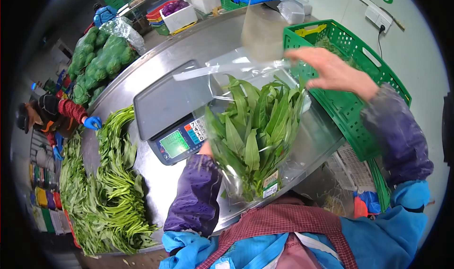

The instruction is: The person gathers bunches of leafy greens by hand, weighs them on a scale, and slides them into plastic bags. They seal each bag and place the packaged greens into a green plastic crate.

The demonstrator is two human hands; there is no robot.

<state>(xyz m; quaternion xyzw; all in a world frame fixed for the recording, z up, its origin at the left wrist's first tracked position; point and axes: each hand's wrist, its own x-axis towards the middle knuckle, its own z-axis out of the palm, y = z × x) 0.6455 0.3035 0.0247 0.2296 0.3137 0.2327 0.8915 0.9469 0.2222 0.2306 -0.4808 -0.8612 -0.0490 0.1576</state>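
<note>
A clear plastic bag of long-leaved greens (pixel 253 132) stands tilted in front of me, with a small label (pixel 270 186) near its lower end. My left hand (pixel 206 149) is at the bag's left side, mostly hidden behind it, so its fingers do not show. Above the bag's upper right, my right hand (pixel 333 70) is open, thumb and fingers apart and slightly blurred. Close to that hand rises a hazy, see-through plastic sheet (pixel 265 32). A grey scale (pixel 172 99) with a lit green display (pixel 174 143) lies left of the bag.
A green crate (pixel 340 113) with greens inside stands at the right. Long-stemmed greens (pixel 120 184) are piled on the left of the metal table (pixel 161 184). Across it, a co-worker's blue-gloved hand (pixel 92 123) reaches the pile. Net sacks of round green vegetables (pixel 101 56) sit beyond.
</note>
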